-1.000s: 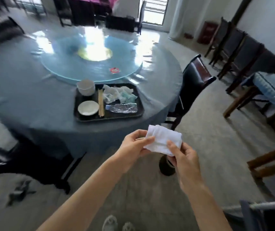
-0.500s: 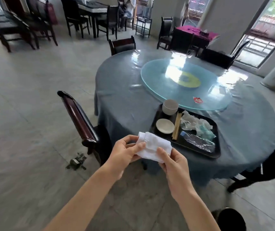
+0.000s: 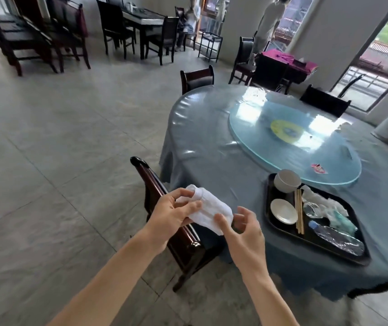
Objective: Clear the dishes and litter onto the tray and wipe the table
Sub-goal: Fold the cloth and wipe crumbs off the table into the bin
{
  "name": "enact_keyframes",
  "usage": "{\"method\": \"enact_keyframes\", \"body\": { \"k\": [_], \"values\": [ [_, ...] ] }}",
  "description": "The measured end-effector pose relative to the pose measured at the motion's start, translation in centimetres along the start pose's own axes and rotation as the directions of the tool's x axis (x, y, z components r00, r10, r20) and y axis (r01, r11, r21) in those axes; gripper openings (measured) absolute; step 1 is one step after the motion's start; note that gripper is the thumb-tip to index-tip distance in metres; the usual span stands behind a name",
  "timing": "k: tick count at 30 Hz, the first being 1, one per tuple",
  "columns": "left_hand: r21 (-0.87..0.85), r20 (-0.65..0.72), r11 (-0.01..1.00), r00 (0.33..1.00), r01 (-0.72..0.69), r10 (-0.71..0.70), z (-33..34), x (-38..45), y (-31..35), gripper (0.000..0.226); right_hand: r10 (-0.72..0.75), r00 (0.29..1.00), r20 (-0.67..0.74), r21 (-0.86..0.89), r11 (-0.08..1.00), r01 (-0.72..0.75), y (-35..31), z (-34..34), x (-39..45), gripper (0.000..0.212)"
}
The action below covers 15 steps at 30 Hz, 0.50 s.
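Note:
My left hand grips a folded white cloth in front of me, above a dark chair back. My right hand pinches the cloth's lower right end with its thumb, its other fingers spread and curled. To the right, a black tray sits near the edge of the round table with a blue cover. On the tray are a white bowl, a small white plate, chopsticks, crumpled tissues and wrappers and a flattened plastic bottle.
A glass turntable with a small red wrapper covers the table's middle. A dark wooden chair stands just under my hands. More chairs ring the table. Other tables, chairs and people stand at the back. Open tiled floor lies left.
The view has swung round the table, so the tray now lies to my right. Both hands kept the cloth and shifted their grip; the right fingers have spread out.

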<state>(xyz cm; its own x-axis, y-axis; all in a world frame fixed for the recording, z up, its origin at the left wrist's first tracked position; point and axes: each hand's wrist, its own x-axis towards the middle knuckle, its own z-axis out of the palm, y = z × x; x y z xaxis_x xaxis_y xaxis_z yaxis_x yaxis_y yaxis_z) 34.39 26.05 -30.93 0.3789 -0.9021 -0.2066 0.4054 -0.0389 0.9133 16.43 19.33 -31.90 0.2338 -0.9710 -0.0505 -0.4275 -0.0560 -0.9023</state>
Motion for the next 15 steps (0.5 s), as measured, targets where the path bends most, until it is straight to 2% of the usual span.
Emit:
{"method": "enact_keyframes", "body": {
  "k": [2, 5, 8, 12, 15],
  "values": [
    [-0.01, -0.009, 1.0, 1.0, 0.004, -0.004, -1.9, 1.5, 0.7, 0.024, -0.115, 0.993, -0.019, -0.114, 0.987, 0.112, -1.1, 2.2, 1.0, 0.056],
    [-0.024, -0.005, 0.999, 1.0, 0.026, -0.026, -4.7, 4.5, 1.7, 0.023, -0.269, 0.961, 0.058, -0.228, 0.934, 0.276, -2.9, 5.9, 3.2, 0.04],
    [-0.013, 0.013, 0.999, 0.999, 0.038, -0.038, -7.5, 8.4, 2.8, 0.023, -0.357, 0.928, 0.101, -0.271, 0.888, 0.371, -4.2, 9.9, 6.4, 0.035],
    [0.02, -0.016, 0.999, 1.0, 0.028, -0.027, -11.1, 14.9, 4.9, 0.016, -0.371, 0.926, 0.068, -0.254, 0.891, 0.376, -5.3, 15.3, 11.6, 0.038],
    [0.08, -0.027, 0.996, 0.999, 0.046, -0.044, -13.4, 19.5, 6.8, 0.02, -0.317, 0.949, 0.003, -0.194, 0.93, 0.311, -6.4, 19.4, 15.3, 0.032]
  ]
}}
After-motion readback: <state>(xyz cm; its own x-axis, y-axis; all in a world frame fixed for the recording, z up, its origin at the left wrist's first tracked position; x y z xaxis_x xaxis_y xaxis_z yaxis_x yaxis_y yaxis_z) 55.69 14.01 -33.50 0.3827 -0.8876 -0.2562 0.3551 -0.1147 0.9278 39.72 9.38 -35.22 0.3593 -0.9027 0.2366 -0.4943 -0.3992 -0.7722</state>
